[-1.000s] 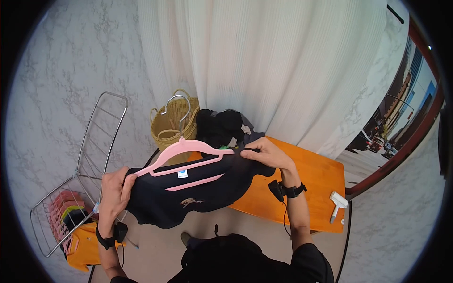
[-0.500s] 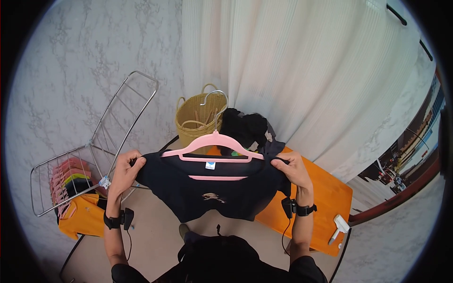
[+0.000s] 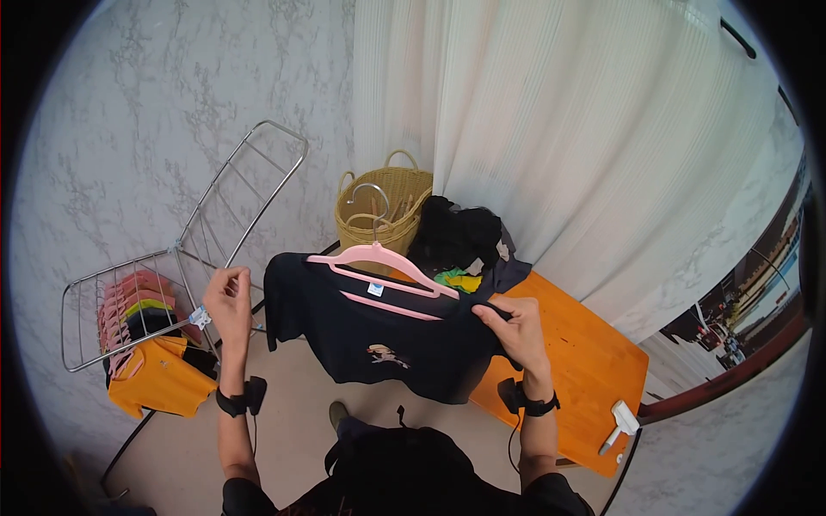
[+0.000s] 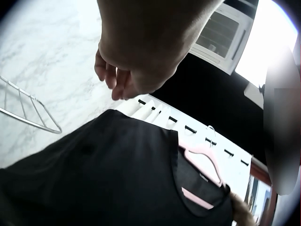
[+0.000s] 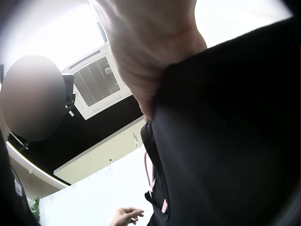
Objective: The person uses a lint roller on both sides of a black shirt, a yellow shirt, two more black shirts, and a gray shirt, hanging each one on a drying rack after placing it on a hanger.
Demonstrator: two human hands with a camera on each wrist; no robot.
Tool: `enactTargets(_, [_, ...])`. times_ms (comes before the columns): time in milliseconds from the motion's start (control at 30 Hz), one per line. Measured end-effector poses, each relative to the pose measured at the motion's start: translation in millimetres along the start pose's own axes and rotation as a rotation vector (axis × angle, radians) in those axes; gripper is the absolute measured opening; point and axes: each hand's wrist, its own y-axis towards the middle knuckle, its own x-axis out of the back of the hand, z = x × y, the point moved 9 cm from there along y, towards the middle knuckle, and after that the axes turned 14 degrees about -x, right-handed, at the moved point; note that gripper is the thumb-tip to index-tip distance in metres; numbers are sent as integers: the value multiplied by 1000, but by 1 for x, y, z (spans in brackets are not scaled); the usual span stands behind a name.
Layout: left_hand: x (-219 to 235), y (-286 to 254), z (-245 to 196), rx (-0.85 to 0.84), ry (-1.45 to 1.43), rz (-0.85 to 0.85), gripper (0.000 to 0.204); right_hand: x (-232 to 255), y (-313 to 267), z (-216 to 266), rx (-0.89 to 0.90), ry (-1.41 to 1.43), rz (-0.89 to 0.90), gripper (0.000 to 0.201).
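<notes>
A dark short-sleeved shirt (image 3: 331,322) with a small chest print hangs on a pink hanger (image 3: 376,253), its metal hook upward. My right hand (image 3: 519,331) pinches the shirt and hanger at the right shoulder between thumb and fingers. Beside the left sleeve, my left hand (image 3: 229,305) is raised, apart from the cloth, its fingers loosely bent with nothing in them. In the left wrist view that hand (image 4: 136,61) is above the dark shirt (image 4: 108,165). The right wrist view shows the right hand (image 5: 155,56) against the shirt's cloth (image 5: 225,127).
At left stands a metal rack (image 3: 172,251) bearing several pink hangers and an orange shirt (image 3: 163,378). A wicker basket (image 3: 379,232) and dark clothes (image 3: 456,236) lie beyond the shirt. A white lint roller (image 3: 621,423) rests on the orange table (image 3: 594,370).
My left hand has let go of the shirt's left shoulder and stands off to its left. The shirt and hanger have tilted, and the head view has turned, showing more of the rack.
</notes>
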Motion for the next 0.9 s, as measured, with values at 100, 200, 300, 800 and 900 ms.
enactTargets(100, [-35,-28,-50,94,-331,89,11,-32,-12,8,17,-55,-92,20])
enactTargets(200, [-88,-54,-89,215,-717,271,26,-80,-35,17,143,-113,-155,11])
enactTargets(300, [-114,-76,-81,508,-934,196,31,-129,-59,6,270,-224,-155,16])
enactTargets(800, [0,-192,62,916,-347,342,37,-234,-76,-69,57,-98,353,39])
enactTargets(900, [28,-196,78,907,-296,348,35,-255,-67,-94,-75,-52,376,31])
